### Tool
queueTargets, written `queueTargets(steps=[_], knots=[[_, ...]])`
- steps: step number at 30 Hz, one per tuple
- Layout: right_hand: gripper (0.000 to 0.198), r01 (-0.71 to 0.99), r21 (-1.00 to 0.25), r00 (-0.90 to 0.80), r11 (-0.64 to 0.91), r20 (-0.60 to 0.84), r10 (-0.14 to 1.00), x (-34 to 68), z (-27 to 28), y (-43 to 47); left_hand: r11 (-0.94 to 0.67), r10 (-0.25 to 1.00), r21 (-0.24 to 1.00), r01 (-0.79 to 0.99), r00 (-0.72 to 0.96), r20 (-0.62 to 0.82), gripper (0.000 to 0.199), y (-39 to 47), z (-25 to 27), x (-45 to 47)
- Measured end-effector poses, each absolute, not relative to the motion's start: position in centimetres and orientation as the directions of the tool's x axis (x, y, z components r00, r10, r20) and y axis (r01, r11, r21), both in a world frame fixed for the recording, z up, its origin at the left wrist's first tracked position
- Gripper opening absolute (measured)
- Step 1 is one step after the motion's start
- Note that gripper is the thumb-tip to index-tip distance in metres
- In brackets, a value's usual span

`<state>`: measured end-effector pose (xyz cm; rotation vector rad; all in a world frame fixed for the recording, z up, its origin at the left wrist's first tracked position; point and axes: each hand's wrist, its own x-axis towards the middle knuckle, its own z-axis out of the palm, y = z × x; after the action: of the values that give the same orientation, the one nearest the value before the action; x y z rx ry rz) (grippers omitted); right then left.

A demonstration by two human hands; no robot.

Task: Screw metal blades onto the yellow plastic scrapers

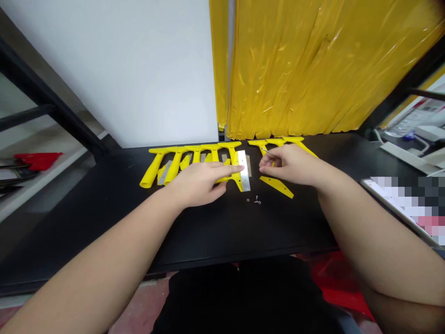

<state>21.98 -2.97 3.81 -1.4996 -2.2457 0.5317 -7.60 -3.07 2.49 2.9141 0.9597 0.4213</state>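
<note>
My left hand is wrapped round a yellow scraper handle, whose wide end points right. A silver metal blade lies across that end, and my left index finger presses on it. To the right, my right hand has its thumb and fingers pinched together. A thin metal rod sticks out from that grip; its full shape is hidden. Below my right hand lies a flat yellow plate with holes. Several small screws and nuts lie on the black table in front of the blade.
Several yellow scraper handles stand in a row along the back left, with metal plates among them. More yellow handles lie behind my right hand. A white panel and yellow plastic wrapping rise behind the black table.
</note>
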Motion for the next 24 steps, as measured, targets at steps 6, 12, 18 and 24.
queueTargets(steps=[6,12,18,24], knots=[[0.024,0.962,-0.049,-0.272,0.268,-0.233,0.934,23.3,2.8,-2.1,-0.812,0.582,0.14,0.566,0.774,0.25,0.057,-2.8,2.3,-7.7],[0.008,0.934,-0.1,-0.356,0.342,-0.268,0.895,21.8,3.2,-3.1,-0.821,0.57,0.144,0.552,0.781,0.256,0.056,-2.8,2.1,-7.8],[0.015,0.764,-0.518,-0.524,0.385,-0.151,0.838,22.5,4.8,-4.1,-0.819,0.573,0.148,0.554,0.777,0.261,0.057,-2.6,1.9,-7.8],[0.038,0.307,-0.888,-0.258,0.342,0.268,0.928,22.5,4.8,-3.3,-0.813,0.582,0.158,0.561,0.766,0.274,0.055,-2.6,1.8,-7.8]])
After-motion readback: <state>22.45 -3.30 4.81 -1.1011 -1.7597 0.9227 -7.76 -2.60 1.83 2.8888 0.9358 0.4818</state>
